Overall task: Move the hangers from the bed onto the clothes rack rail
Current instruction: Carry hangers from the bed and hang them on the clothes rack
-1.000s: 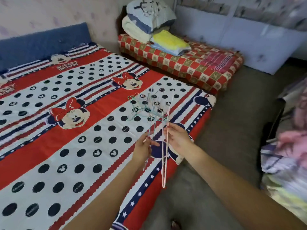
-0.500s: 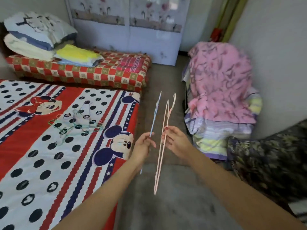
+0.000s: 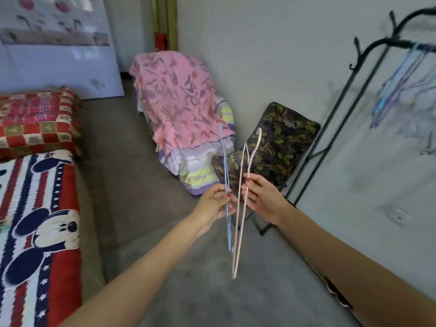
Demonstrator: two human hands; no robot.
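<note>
My left hand (image 3: 215, 202) pinches a thin blue hanger (image 3: 226, 175), seen edge-on and held upright over the floor. Beside it my right hand (image 3: 260, 197) grips a pale pink hanger (image 3: 240, 208), maybe two together, with the hook pointing up. The two hands are close, a small gap between them. The black metal clothes rack (image 3: 368, 74) stands at the right against the wall; blurred blue hangers (image 3: 396, 83) hang from its top rail. The bed (image 3: 40, 208) with the red, white and blue mouse-print cover lies at the left edge.
A pile covered by a pink floral cloth (image 3: 179, 100) stands ahead by the wall, with a dark leaf-print cushion (image 3: 280, 142) leaning next to it. A red checked mattress (image 3: 35, 121) lies at the left. Grey floor runs between the bed and the rack.
The view has swung right, away from the bed and toward the rack, which has now come into sight. Both hands keep holding the same hangers.
</note>
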